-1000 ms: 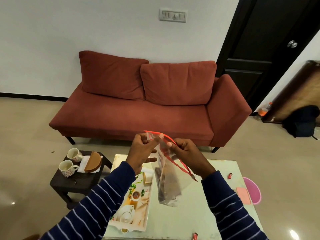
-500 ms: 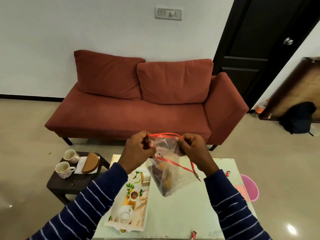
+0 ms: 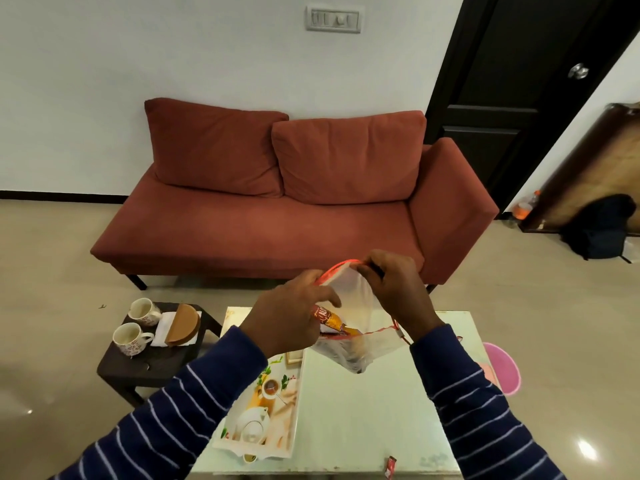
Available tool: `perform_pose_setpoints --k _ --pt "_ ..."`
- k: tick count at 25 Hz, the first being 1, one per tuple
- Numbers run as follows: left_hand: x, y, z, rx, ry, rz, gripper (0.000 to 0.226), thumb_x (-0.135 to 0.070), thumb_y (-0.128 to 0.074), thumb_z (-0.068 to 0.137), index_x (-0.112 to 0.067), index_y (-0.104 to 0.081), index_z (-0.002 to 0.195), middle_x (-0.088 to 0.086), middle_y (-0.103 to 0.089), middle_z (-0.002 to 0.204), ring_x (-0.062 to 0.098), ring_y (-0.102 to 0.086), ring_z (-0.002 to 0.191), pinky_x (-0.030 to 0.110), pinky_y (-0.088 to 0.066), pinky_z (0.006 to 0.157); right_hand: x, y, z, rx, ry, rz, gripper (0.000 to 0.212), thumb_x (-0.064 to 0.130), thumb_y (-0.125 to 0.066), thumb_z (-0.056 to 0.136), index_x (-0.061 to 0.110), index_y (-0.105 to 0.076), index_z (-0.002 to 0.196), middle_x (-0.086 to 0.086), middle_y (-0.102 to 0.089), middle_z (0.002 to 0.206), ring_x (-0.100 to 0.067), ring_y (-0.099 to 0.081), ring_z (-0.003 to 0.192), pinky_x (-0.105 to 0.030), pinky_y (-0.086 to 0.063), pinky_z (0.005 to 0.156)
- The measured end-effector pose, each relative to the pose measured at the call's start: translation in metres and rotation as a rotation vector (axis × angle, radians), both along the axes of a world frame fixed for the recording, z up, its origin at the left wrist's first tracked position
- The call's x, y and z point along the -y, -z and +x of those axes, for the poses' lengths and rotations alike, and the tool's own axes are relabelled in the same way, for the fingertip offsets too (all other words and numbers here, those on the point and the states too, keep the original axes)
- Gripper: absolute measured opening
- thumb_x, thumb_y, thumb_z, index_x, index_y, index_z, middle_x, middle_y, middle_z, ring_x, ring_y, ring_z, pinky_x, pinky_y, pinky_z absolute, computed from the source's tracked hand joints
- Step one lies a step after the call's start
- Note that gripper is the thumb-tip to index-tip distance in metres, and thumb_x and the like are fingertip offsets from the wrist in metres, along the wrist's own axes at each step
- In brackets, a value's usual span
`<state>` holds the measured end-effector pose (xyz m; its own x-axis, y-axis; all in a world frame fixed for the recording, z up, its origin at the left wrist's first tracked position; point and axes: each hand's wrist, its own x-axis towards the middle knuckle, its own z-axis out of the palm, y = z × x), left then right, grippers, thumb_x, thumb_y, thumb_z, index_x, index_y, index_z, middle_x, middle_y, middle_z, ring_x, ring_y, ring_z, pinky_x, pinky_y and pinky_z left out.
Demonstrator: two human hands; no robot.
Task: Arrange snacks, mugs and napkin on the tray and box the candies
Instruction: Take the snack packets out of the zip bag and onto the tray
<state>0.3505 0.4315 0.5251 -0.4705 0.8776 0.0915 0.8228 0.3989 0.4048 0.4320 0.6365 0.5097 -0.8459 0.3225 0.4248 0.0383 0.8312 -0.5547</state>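
Observation:
I hold a clear zip bag [image 3: 360, 327] with a red seal above the pale table [image 3: 363, 420]. My right hand [image 3: 394, 292] pinches the bag's open rim. My left hand [image 3: 287, 320] reaches into the mouth and grips an orange-red snack packet [image 3: 329, 318] that sticks out of it. The printed tray [image 3: 263, 414] with a teapot picture lies on the table's left side, below my left arm. Two patterned mugs [image 3: 133, 327] and a white napkin [image 3: 164, 329] under a brown holder [image 3: 183, 323] stand on the small dark stool [image 3: 145, 365] at left. A red candy [image 3: 390, 466] lies at the table's front edge.
A red sofa [image 3: 277, 216] stands behind the table against the wall. A pink box [image 3: 502, 370] with a peach piece lies at the table's right edge. A dark backpack [image 3: 599, 225] and an orange bottle [image 3: 523, 206] are by the black door at right.
The bag's mouth has been pulled wider. My left hand let go of the rim, went into the opening and took hold of the snack packet, which now sticks out.

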Motion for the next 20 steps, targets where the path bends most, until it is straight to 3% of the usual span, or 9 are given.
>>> perform_pose_setpoints --k 2,4,10,12,14,17,20 --pt "-0.004 0.0 -0.002 0.074 -0.104 0.077 0.028 -0.022 -0.062 0.087 -0.026 -0.068 0.114 -0.006 -0.062 0.12 0.01 -0.059 0.101 0.031 -0.055 0.084 0.003 -0.001 -0.001 0.0 -0.043 -0.022 0.021 0.023 -0.07 0.09 0.007 -0.068 0.077 -0.001 -0.061 0.065 -0.016 -0.054 0.058 -0.036 -0.046 0.052" --pt "-0.007 0.0 -0.005 0.086 -0.174 0.146 0.025 -0.011 -0.061 0.089 -0.017 -0.073 0.11 -0.002 -0.069 0.11 0.007 -0.06 0.092 0.028 -0.053 0.089 0.004 -0.004 -0.001 0.031 -0.07 -0.012 0.021 0.029 -0.07 0.09 0.01 -0.072 0.081 0.0 -0.064 0.068 -0.015 -0.056 0.06 -0.038 -0.049 0.054" --pt "-0.019 -0.005 -0.004 0.078 -0.212 0.167 0.038 0.001 -0.059 0.081 -0.011 -0.073 0.115 0.001 -0.072 0.112 0.01 -0.065 0.101 0.013 -0.043 0.088 0.008 -0.007 0.003 0.105 0.096 0.168 0.02 0.037 -0.068 0.09 0.018 -0.074 0.091 0.003 -0.062 0.082 -0.015 -0.055 0.076 -0.038 -0.049 0.062" --pt "-0.022 -0.005 -0.003 0.068 -0.224 0.168 0.038 0.002 -0.059 0.081 -0.009 -0.073 0.115 0.003 -0.073 0.112 0.013 -0.066 0.102 0.011 -0.041 0.088 0.019 -0.003 0.008 0.008 0.075 0.178 0.018 0.032 -0.07 0.089 0.017 -0.071 0.099 0.003 -0.062 0.09 -0.012 -0.053 0.083 -0.028 -0.047 0.068" --pt "-0.024 -0.005 -0.003 0.056 -0.226 0.157 0.036 0.001 -0.061 0.083 -0.009 -0.073 0.116 0.005 -0.073 0.111 0.015 -0.067 0.102 0.011 -0.04 0.086 0.03 0.0 0.008 -0.044 -0.027 0.137 0.011 0.025 -0.073 0.087 0.018 -0.069 0.094 0.006 -0.061 0.087 -0.006 -0.049 0.077 -0.021 -0.041 0.067" --pt "-0.023 -0.007 -0.003 0.089 -0.232 0.136 0.031 -0.002 -0.066 0.084 -0.012 -0.074 0.113 0.003 -0.074 0.106 0.012 -0.066 0.094 0.007 -0.039 0.078 0.036 0.004 -0.003 0.25 -0.237 -0.059 0.01 0.016 -0.076 0.084 0.019 -0.074 0.094 0.004 -0.071 0.084 -0.006 -0.059 0.069 -0.025 -0.047 0.065" --pt "-0.021 -0.008 -0.001 0.081 -0.211 0.133 0.021 -0.006 -0.068 0.086 -0.012 -0.076 0.104 0.002 -0.073 0.098 0.002 -0.056 0.077 0.0 -0.036 0.063 0.045 0.012 -0.016 0.555 -0.384 -0.145 0.027 0.015 -0.076 0.084 0.022 -0.067 0.109 0.017 -0.063 0.104 0.007 -0.059 0.082 -0.009 -0.046 0.075"
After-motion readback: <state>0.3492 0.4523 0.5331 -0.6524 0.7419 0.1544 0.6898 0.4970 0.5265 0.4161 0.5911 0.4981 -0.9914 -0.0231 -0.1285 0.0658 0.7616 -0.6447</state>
